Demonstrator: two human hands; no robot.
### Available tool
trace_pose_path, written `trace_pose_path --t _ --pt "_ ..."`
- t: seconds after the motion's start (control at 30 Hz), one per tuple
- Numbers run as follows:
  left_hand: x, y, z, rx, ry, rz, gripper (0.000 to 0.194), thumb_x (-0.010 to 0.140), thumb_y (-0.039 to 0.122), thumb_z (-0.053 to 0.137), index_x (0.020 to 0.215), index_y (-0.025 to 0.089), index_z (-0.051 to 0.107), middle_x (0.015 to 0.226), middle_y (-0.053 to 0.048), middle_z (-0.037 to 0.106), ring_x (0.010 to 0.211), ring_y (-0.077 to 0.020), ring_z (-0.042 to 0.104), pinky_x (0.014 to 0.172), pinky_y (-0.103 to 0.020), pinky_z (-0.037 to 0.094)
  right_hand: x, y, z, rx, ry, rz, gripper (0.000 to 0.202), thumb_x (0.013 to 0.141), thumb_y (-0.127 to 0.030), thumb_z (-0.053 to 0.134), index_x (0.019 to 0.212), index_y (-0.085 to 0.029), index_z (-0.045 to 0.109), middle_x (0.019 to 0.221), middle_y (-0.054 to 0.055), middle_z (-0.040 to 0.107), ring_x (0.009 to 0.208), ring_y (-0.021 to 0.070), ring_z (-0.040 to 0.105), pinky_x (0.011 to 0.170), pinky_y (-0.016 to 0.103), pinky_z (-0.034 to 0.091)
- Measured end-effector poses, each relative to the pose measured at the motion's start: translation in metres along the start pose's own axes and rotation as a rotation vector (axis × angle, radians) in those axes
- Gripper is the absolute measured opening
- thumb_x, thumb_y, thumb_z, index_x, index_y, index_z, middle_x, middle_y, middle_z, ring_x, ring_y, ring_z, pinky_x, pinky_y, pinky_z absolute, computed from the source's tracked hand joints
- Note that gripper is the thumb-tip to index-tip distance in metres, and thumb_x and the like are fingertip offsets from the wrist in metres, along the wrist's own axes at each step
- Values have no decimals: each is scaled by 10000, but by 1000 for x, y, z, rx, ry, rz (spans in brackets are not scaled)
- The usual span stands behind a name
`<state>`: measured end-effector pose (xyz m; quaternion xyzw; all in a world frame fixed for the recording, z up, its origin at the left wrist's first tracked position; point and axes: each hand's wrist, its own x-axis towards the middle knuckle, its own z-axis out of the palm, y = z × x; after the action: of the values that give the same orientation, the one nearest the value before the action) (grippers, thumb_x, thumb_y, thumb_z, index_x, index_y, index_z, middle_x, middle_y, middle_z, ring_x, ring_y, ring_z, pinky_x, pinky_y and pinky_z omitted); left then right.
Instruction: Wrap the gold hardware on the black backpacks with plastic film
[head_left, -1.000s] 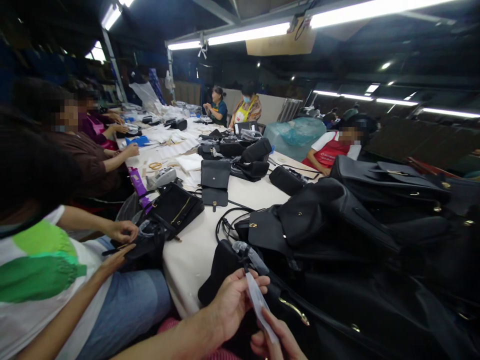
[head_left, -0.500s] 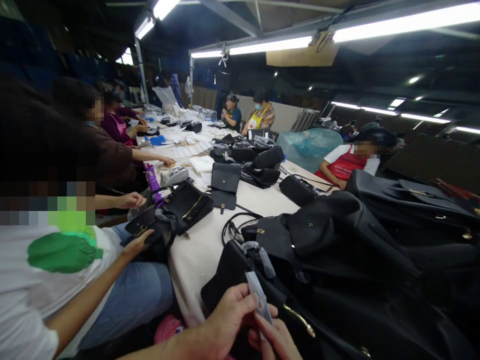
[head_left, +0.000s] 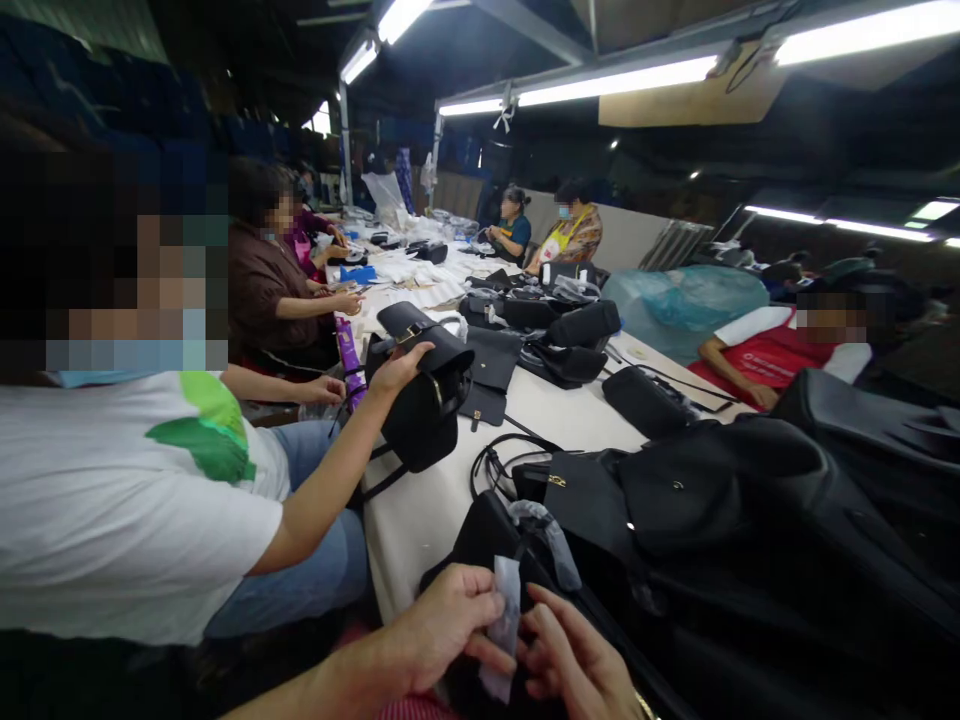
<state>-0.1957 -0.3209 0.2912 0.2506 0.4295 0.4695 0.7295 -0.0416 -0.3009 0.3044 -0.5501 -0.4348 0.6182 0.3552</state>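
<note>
Right now, the left hand (head_left: 450, 620) is pinching a translucent strip (head_left: 505, 625) between thumb and fingers, low in the view near six o'clock. At the strip's three o'clock, the right hand (head_left: 574, 655) is hovering with fingers curling loosely; whether they are touching it, I cannot tell. A plastic-wrapped handle (head_left: 551, 545) is arching at its one o'clock, black bags (head_left: 679, 490) are lying heaped toward two, and a co-worker (head_left: 225, 480) toward ten is holding up another bag (head_left: 420, 410).
</note>
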Motion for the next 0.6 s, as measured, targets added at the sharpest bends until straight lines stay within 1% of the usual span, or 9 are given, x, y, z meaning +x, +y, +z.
trace_pose_path --t 0.03,0.1,0.2,0.3,0.37,0.43,0.47,0.53,0.6 --pt "0 -1 1 -2 -2 9 335 716 436 681 827 123 640 786 -66 665 686 -162 659 566 -226 509 7 -6 6 -33 -48 -1 549 573 -616 781 895 -173 757 570 21 649 472 135 533 391 222 426" --pt "0 -4 2 33 23 4 343 732 456 658 819 126 626 729 -46 635 581 -139 625 544 -238 500 18 -11 19 -62 -118 -13 483 562 -606 787 748 -164 722 503 -24 562 441 102 462 381 204 365" --pt "-1 -8 4 130 94 9 336 763 472 605 785 138 579 690 -37 603 526 -144 591 508 -255 481 30 -4 32 -14 -87 -12 462 560 -591 784 560 -191 552 485 -62 471 432 82 390 382 207 316" --pt "-5 -10 5 253 183 140 238 792 340 590 952 169 547 735 -21 608 629 -175 614 549 -255 481 35 7 35 -41 12 -35 468 626 -582 735 540 -224 446 483 -80 395 453 92 357 402 227 314" --pt "-8 -9 5 385 274 258 301 794 226 580 1088 199 526 719 5 599 662 -174 600 600 -251 471 37 10 35 -102 63 -76 463 676 -569 700 531 -233 416 494 -78 374 482 102 358 429 237 325" --pt "-9 -6 6 542 318 363 287 812 169 552 1093 209 590 753 -12 628 730 -178 594 708 -260 465 38 10 34 -138 81 -87 456 708 -572 673 532 -236 422 497 -77 355 492 105 349 437 244 316" --pt "-9 -4 6 600 313 404 259 823 158 543 1057 211 640 812 -35 658 791 -185 597 779 -268 456 38 10 32 -136 77 -84 448 721 -578 661 539 -233 440 500 -76 359 494 105 347 438 245 312" --pt "-6 0 7 613 306 392 211 830 173 560 965 212 717 940 -69 689 907 -207 592 875 -277 440 40 12 27 -106 59 -72 441 742 -589 642 553 -226 478 501 -74 371 490 102 342 437 244 305" --pt "2 1 9 537 349 274 207 853 275 567 901 181 745 916 -96 688 880 -234 587 812 -306 492 45 18 19 -53 42 -62 446 723 -592 666 537 -221 504 473 -73 383 466 96 335 427 242 298"
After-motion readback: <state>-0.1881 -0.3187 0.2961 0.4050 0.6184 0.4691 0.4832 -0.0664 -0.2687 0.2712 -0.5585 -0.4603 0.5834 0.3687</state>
